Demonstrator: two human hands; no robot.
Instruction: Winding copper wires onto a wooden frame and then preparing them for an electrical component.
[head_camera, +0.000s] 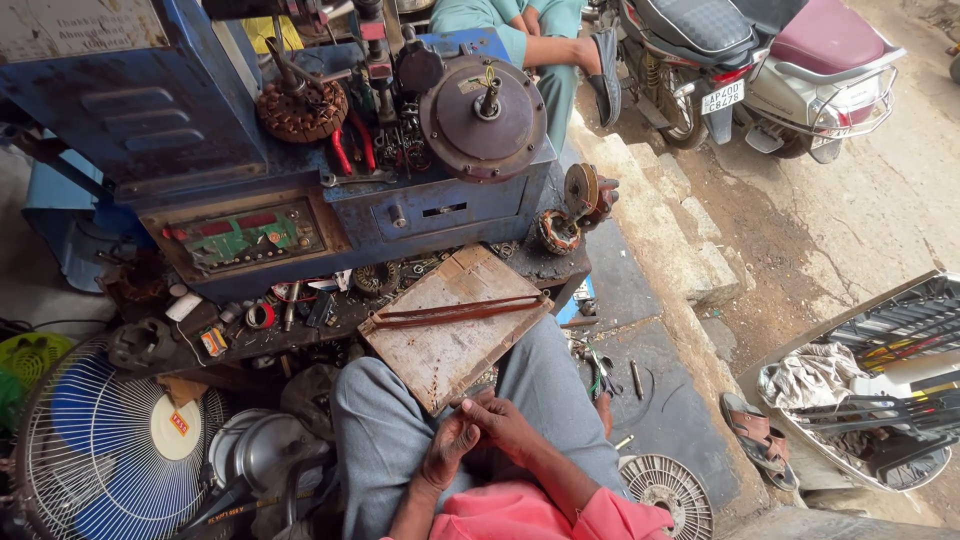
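Far left: large blue metal winding machine (150, 110), a round grey motor housing (483, 117) on its right end. Near left: blue-bladed fan in a wire guard (95, 440) on the floor. Centre, just beyond the grey-trousered knees: worn square wooden board (440, 345) with a long loop of copper-brown wire (455, 312) lying across it. Near centre, over the lap: left hand (447, 447) and right hand (507, 425) touching, fingers curled together; whether they pinch anything, cannot tell.
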